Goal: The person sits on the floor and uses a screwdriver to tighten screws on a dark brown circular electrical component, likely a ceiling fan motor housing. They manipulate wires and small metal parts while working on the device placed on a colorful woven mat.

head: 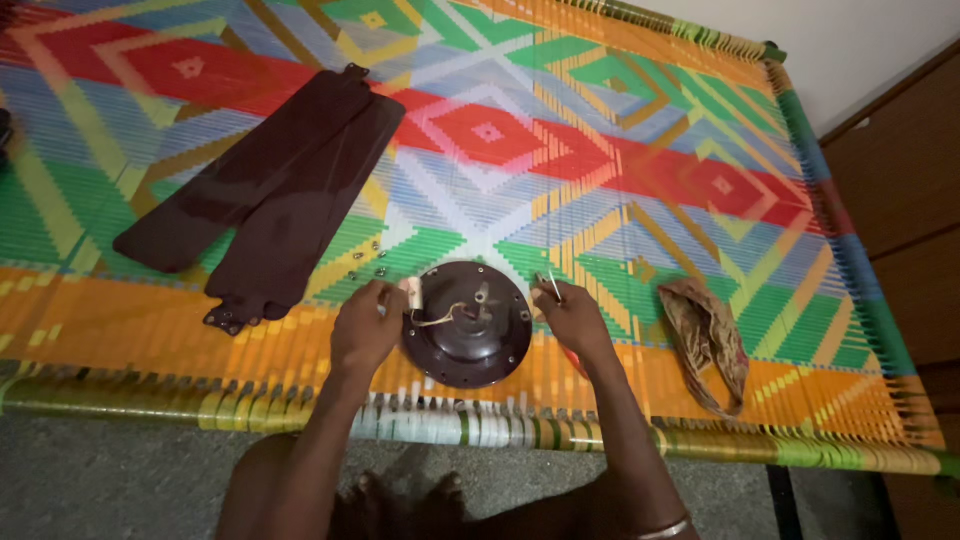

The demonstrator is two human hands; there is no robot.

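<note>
A round dark brown fan motor housing (pixel 468 335) lies on a brightly woven cot (pixel 620 140), near its front edge. A short shaft and a pale wire stick up from its middle. My left hand (pixel 366 325) grips the housing's left rim beside a small white part. My right hand (pixel 572 318) rests at the right rim and pinches a thin metal tool (pixel 553 287) that points upward.
Dark brown fan blades (pixel 270 185) lie stacked at the left of the cot. Several small screws (pixel 368 262) are scattered between the blades and the housing. A crumpled patterned cloth bag (pixel 708 342) lies to the right. A wooden cabinet (pixel 900 200) stands at far right.
</note>
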